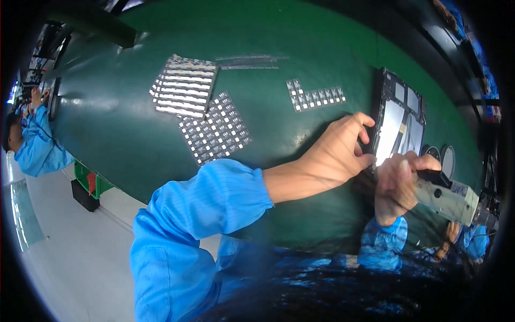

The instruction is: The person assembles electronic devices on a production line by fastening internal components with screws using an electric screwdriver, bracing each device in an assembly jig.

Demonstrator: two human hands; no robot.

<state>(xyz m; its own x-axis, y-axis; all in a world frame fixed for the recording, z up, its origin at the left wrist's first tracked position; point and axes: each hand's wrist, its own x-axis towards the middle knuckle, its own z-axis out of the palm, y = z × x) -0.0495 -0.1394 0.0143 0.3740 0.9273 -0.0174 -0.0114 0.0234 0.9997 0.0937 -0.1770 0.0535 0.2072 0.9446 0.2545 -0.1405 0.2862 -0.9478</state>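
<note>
A black, tablet-like device [393, 126] with its inside exposed lies on the green table at the right, silver and white panels showing within its frame. Along its left edge, my left hand [343, 147] grips it, thumb and forefinger bent against the side. My right hand [397, 182] is closed round the front end of a beige electric screwdriver [448, 198] with a black lever, just at the device's near edge. The screwdriver's tip is hidden by my fingers, so whether it touches the device I cannot tell.
On the green table [279, 27] lie a stack of white-striped sheets [185, 88], a sheet of small parts [217, 131], an L-shaped piece of such a sheet [319, 98] and thin strips [249, 61]. Round rims [448, 161] stand beyond the screwdriver. A person in blue [40, 139] is far left.
</note>
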